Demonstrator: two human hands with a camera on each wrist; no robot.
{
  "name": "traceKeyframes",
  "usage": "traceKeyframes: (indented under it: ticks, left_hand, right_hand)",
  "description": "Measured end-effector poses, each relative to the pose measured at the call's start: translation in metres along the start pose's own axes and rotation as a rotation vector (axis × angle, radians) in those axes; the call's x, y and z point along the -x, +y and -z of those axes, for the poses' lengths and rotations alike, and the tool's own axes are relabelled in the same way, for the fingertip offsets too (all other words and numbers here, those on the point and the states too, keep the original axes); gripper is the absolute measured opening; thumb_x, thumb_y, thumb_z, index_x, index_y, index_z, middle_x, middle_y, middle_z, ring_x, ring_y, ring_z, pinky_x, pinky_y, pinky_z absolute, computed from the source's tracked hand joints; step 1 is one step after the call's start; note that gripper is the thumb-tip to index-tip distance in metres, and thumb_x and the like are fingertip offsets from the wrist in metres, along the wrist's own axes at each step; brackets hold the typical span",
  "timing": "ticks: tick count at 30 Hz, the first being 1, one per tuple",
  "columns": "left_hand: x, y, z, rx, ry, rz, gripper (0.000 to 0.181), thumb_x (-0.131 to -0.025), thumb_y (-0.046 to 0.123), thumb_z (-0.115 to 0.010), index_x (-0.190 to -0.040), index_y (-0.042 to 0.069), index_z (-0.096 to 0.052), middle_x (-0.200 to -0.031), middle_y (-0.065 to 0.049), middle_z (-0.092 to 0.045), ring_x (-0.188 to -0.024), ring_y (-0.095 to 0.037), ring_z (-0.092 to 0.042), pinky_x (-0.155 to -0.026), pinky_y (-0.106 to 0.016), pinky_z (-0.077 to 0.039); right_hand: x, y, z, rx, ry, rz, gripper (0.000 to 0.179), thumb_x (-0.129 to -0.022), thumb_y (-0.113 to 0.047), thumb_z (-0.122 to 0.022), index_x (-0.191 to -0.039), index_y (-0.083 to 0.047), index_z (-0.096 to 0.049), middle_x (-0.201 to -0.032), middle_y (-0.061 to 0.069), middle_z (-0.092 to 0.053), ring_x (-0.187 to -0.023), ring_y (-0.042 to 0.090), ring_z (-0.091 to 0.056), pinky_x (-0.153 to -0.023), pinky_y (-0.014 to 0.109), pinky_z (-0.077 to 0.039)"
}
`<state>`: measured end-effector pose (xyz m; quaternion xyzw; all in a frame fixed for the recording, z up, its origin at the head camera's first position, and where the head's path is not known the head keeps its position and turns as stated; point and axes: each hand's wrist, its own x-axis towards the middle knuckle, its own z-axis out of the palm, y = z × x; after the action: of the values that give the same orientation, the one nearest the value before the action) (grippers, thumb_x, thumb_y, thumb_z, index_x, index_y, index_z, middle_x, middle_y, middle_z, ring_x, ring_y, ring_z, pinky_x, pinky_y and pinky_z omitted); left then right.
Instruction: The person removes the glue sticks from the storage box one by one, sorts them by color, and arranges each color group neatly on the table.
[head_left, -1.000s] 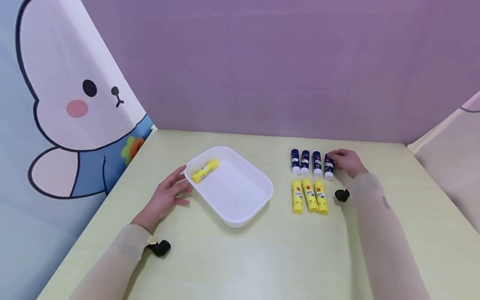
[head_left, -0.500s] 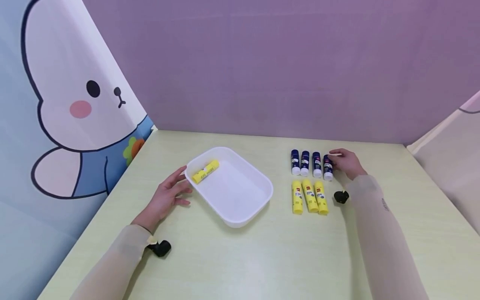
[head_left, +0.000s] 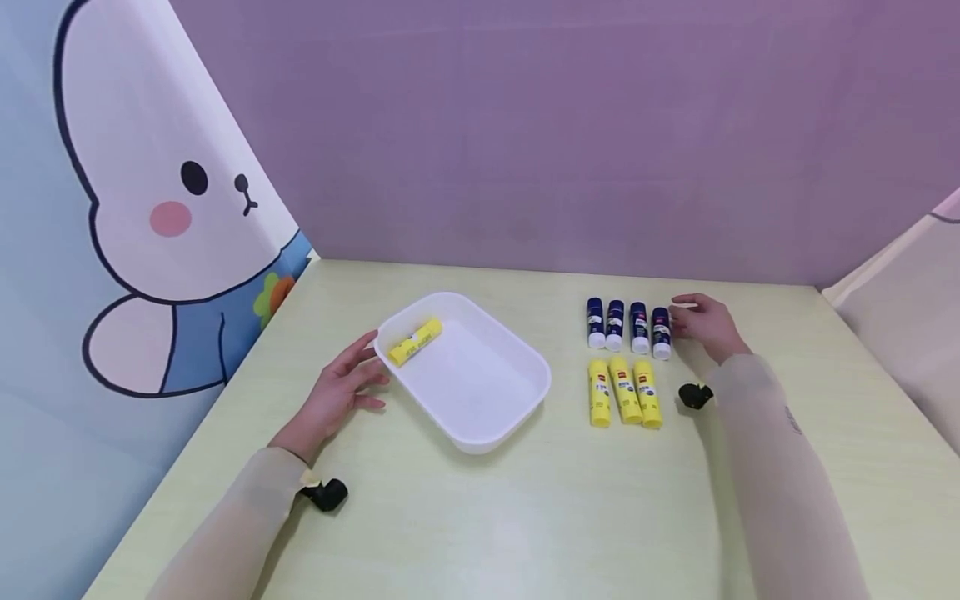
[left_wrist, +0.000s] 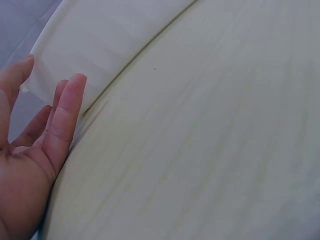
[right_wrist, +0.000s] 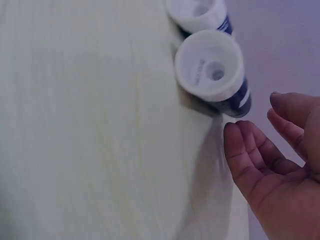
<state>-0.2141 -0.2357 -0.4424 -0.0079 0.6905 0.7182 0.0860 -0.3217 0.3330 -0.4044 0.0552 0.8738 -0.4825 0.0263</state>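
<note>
My left hand (head_left: 337, 396) rests its fingertips at the near-left edge of a white plastic tray (head_left: 495, 375); in the left wrist view its fingers lie loosely extended beside the tray wall (left_wrist: 100, 45). One yellow glue stick (head_left: 416, 342) lies inside the tray, against its left end. To the right, several dark blue glue sticks with white ends form a row. Beside the rightmost blue glue stick (head_left: 661, 333) is my right hand (head_left: 708, 327), holding nothing. The right wrist view shows a small gap between its relaxed fingertips (right_wrist: 232, 132) and that glue stick (right_wrist: 210, 65).
Three yellow glue sticks (head_left: 624, 392) lie side by side in front of the blue row. A pale wooden table (head_left: 510, 525) carries everything. A purple cloth (head_left: 525, 142) hangs at the back, and a cartoon-printed cloth (head_left: 127, 250) borders the left.
My right hand has drawn slightly right, away from the rightmost blue glue stick it was touching. My left hand stays at the tray. The head view has shifted a little.
</note>
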Motion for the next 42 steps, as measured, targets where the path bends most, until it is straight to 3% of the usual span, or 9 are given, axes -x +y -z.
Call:
traceKeyframes:
  ticks: [9, 19, 26, 33, 42]
  left_hand:
    - [0.000, -0.002, 0.000, 0.003, -0.006, -0.018, 0.062, -0.102, 0.027, -0.060, -0.157, 0.028, -0.033, -0.147, -0.010, -0.039, -0.096, -0.015, -0.063, -0.071, -0.031, -0.062]
    - [0.003, -0.001, -0.001, -0.007, -0.002, -0.019, 0.061, -0.102, 0.026, -0.059, -0.157, 0.028, -0.032, -0.147, -0.010, -0.039, -0.096, -0.015, -0.063, -0.071, -0.031, -0.062]
    - [0.004, 0.001, -0.001, -0.012, 0.000, -0.020, 0.062, -0.102, 0.028, -0.060, -0.157, 0.029, -0.032, -0.148, -0.010, -0.039, -0.096, -0.014, -0.063, -0.071, -0.030, -0.062]
    - [0.005, 0.000, -0.002, -0.011, -0.005, -0.021, 0.062, -0.102, 0.028, -0.060, -0.157, 0.029, -0.032, -0.148, -0.011, -0.039, -0.097, -0.014, -0.063, -0.072, -0.030, -0.062]
    - [0.004, 0.000, -0.004, -0.002, -0.002, -0.023, 0.063, -0.101, 0.029, -0.061, -0.157, 0.028, -0.032, -0.149, -0.010, -0.039, -0.096, -0.014, -0.063, -0.071, -0.030, -0.062]
  right_hand:
    - [0.015, -0.012, -0.001, -0.089, 0.060, 0.021, 0.056, -0.105, -0.031, -0.050, -0.149, 0.002, -0.037, -0.134, 0.021, -0.049, -0.096, 0.011, -0.059, -0.086, 0.025, -0.057]
    - [0.034, -0.032, -0.015, -0.155, 0.100, 0.099, 0.050, -0.103, -0.024, -0.055, -0.142, 0.004, -0.043, -0.113, 0.012, -0.058, -0.088, 0.011, -0.060, -0.079, 0.022, -0.058]
    - [0.047, -0.052, -0.029, -0.094, 0.015, 0.176, 0.047, -0.104, -0.022, -0.054, -0.142, 0.003, -0.044, -0.114, 0.022, -0.057, -0.087, 0.017, -0.062, -0.079, 0.026, -0.059]
    - [0.055, -0.059, -0.040, -0.021, -0.053, 0.228, 0.041, -0.104, -0.018, -0.053, -0.139, 0.002, -0.047, -0.113, 0.027, -0.057, -0.085, 0.023, -0.063, -0.078, 0.031, -0.060]
    - [0.065, -0.078, -0.062, 0.032, -0.167, 0.263, 0.039, -0.103, -0.013, -0.055, -0.139, 0.001, -0.048, -0.110, 0.026, -0.059, -0.091, 0.039, -0.061, -0.078, 0.038, -0.059]
